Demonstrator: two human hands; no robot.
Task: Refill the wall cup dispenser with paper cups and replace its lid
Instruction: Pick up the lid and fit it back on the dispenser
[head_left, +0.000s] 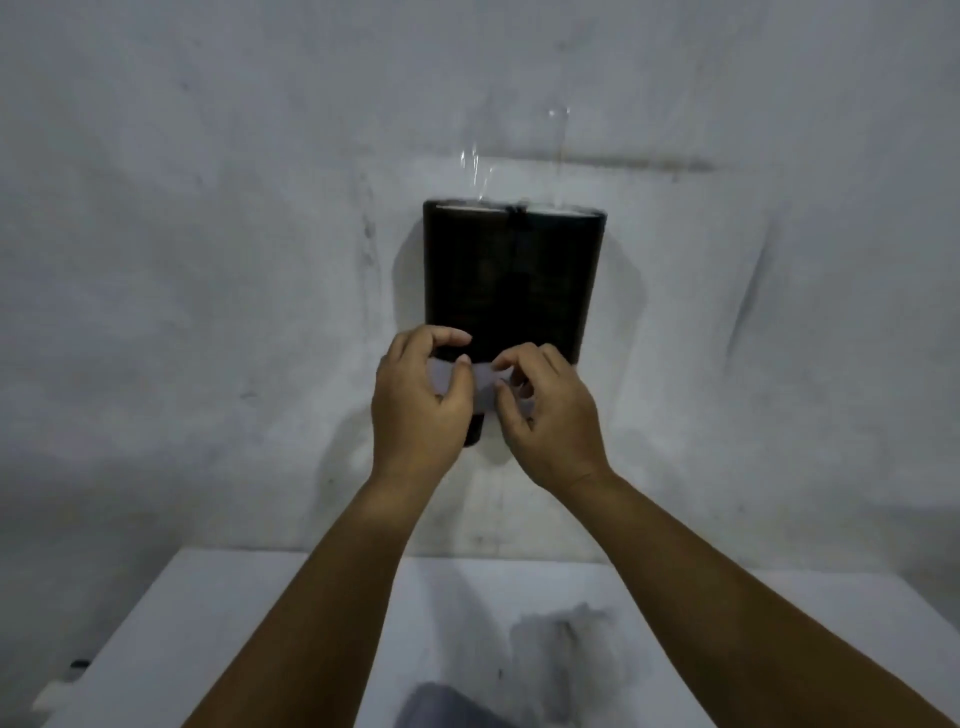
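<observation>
Up on the grey wall (208, 260), a black cup dispenser (511, 275) is hung above the white table (260, 613). A white paper cup (480, 387) is seen at the bottom of the dispenser. It is held by both hands. The left hand (415, 405) is curled round its left side, and the right hand (550, 421) is pinched on its right side. Something clear and shiny (483, 171) can be seen above the dispenser's top.
</observation>
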